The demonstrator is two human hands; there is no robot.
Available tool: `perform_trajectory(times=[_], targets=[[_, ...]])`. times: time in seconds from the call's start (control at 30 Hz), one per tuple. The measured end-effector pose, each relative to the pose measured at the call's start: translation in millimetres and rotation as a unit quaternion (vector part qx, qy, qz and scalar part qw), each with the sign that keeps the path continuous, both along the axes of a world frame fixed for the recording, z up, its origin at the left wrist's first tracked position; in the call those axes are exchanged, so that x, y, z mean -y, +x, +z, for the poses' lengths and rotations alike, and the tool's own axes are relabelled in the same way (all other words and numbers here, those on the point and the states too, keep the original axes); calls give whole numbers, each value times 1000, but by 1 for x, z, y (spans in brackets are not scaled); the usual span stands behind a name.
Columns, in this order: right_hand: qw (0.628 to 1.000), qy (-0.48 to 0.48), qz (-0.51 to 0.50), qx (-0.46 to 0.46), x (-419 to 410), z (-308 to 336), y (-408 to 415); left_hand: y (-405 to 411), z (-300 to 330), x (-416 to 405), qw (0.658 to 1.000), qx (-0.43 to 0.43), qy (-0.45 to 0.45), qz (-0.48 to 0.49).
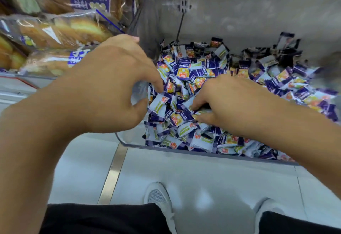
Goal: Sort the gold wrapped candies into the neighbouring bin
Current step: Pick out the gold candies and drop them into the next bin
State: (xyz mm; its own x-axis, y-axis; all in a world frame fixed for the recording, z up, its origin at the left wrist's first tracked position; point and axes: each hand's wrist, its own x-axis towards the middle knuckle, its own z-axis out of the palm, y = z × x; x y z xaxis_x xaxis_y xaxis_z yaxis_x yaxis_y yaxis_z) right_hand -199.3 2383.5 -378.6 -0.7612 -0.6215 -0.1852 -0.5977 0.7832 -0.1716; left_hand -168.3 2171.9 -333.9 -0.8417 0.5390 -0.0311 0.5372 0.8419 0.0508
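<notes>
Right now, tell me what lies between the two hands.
In the head view, only piled purple-and-white candies in the clear bin separate the left hand from the right hand.

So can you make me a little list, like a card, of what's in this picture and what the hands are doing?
place: shop shelf with a clear bin
in the bin: heap of small candies in white, purple and yellow wrappers
gold candies: none clearly visible
left hand: at the bin's left edge, fingertips in the heap
right hand: lying on the heap, fingers digging in
beside the bin: bagged bread on the left
below: pale floor, white shoes
</notes>
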Motion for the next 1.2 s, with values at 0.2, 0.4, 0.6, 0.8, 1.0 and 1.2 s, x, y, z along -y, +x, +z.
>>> perform_trajectory(times=[0.2, 0.4, 0.6, 0.8, 1.0, 1.2], targets=[[997, 41, -4, -64, 7, -15, 3, 3, -3, -8, 998, -38, -43, 36], [990, -138, -18, -8, -18, 5, -1, 2, -5, -15, 996, -59, 42, 54], [931, -345, -89, -74, -59, 38, 28, 9, 9, -48, 871, 94, 442, 192], [876, -454, -160, -15, -101, 65, 52, 18, 14, -120, 723, 274, 622, 123], [785, -574, -223, 66, -172, 87, 62, 17, 12, -166, 759, 203, 615, 63], [762, -463, -451, -35, -286, 79, 47, 0, -4, -149, 921, -22, 386, 37]])
